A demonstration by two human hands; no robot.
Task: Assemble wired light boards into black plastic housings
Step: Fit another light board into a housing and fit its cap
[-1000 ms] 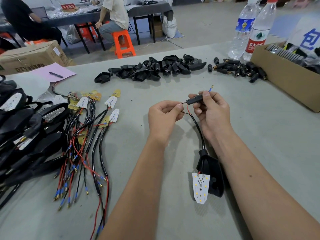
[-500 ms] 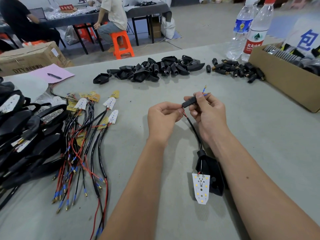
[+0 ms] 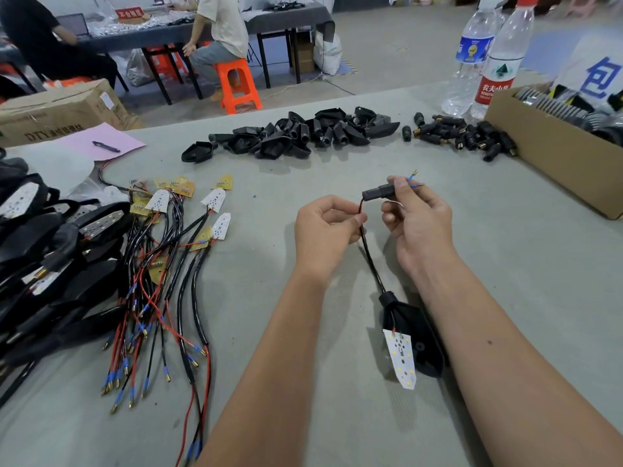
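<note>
Head view: my left hand point(image 3: 325, 230) pinches the wire point(image 3: 369, 257), my right hand point(image 3: 418, 217) pinches the black sleeve point(image 3: 377, 191); tugging hard could tear the light board point(image 3: 401, 357) off.

The black sleeve point(image 3: 377, 191) slid further down the cable point(image 3: 369, 256) toward the left hand point(image 3: 322, 230). More of the blue-tipped wire ends point(image 3: 414, 179) emerged past the right hand point(image 3: 419, 220), which tilted the sleeve upward.

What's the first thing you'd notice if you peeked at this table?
Right in the middle, the left hand and right hand pinch a black cable, threading it through a small black sleeve. The cable runs down to a white light board lying by a black housing. On the left sprawls a tangle of wired boards; at the far edge sits a heap of empty housings.
</note>
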